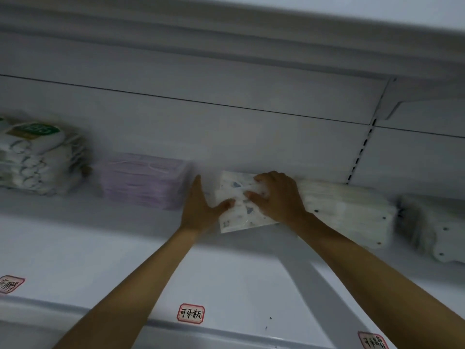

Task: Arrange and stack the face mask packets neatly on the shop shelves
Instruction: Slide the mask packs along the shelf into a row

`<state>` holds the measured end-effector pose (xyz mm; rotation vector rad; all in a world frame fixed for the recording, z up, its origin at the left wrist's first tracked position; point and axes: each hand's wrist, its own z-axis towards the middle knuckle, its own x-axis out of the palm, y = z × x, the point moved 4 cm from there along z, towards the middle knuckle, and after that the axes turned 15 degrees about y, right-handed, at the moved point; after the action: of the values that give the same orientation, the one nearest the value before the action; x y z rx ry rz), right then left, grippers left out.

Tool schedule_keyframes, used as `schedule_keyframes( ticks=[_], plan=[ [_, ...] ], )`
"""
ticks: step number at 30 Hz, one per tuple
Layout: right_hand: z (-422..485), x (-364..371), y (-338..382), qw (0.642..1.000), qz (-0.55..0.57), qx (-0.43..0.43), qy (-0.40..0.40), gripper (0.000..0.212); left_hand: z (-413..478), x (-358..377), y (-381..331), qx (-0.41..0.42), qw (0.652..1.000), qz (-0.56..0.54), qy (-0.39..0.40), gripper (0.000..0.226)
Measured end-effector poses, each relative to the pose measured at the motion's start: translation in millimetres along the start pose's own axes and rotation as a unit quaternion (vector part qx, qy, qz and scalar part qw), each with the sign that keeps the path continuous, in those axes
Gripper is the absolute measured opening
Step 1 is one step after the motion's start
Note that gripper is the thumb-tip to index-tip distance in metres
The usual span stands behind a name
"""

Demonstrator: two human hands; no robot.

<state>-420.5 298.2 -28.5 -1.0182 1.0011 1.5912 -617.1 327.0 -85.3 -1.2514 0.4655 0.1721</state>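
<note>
The white metal shelf (75,248) fills the frame, blurred. At centre a white patterned face mask packet (235,215) lies on it, long axis running from front edge to back panel. The right hand (275,197) presses its top with curled fingers, hiding its far side; the left hand (201,205) braces its left edge, fingers straight.

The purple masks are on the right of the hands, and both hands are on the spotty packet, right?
Not quite. The head view shows the purple masks left of the hands. Both the left hand and right hand are on the spotty packet.
</note>
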Motion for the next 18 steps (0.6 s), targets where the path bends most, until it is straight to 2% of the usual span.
schedule_keyframes(
  ticks=[2, 3, 6, 8, 9, 10, 12, 13, 15, 18],
  plan=[
    [3, -3, -1, 1.000, -0.004, -0.008, 0.011, 0.063, 0, 5, 12, -0.035, 0.995, -0.049, 0.080, 0.131],
    [8, -6, -1, 0.999, -0.009, -0.006, 0.032, 0.066, -3, 9, 15, -0.037, 0.993, -0.065, 0.090, 0.135],
    [24, -9, -2, 0.992, -0.012, 0.023, 0.127, 0.076, -8, 14, 15, -0.032, 0.998, -0.049, 0.033, 0.123],
    [31, -9, -3, 0.980, -0.008, 0.056, 0.193, 0.080, -16, 8, 4, 0.037, 0.994, 0.092, -0.054, 0.110],
    [35, -8, -6, 0.973, -0.003, 0.069, 0.220, 0.080, -21, 6, -5, 0.110, 0.970, 0.197, -0.095, 0.105],
    [38, -7, -9, 0.967, 0.004, 0.078, 0.244, 0.078, -27, 9, -14, 0.193, 0.929, 0.293, -0.115, 0.101],
    [46, -6, -11, 0.956, 0.026, 0.087, 0.278, 0.073, -35, 24, -22, 0.318, 0.848, 0.415, -0.081, 0.086],
    [51, -6, -10, 0.951, 0.035, 0.088, 0.294, 0.070, -35, 32, -20, 0.351, 0.820, 0.448, -0.058, 0.075],
    [62, -6, -8, 0.938, 0.042, 0.089, 0.332, 0.065, -32, 43, -18, 0.366, 0.794, 0.484, -0.033, 0.064],
    [74, -7, -8, 0.919, 0.044, 0.090, 0.382, 0.064, -27, 45, -13, 0.351, 0.795, 0.494, -0.033, 0.059]
  ],
)
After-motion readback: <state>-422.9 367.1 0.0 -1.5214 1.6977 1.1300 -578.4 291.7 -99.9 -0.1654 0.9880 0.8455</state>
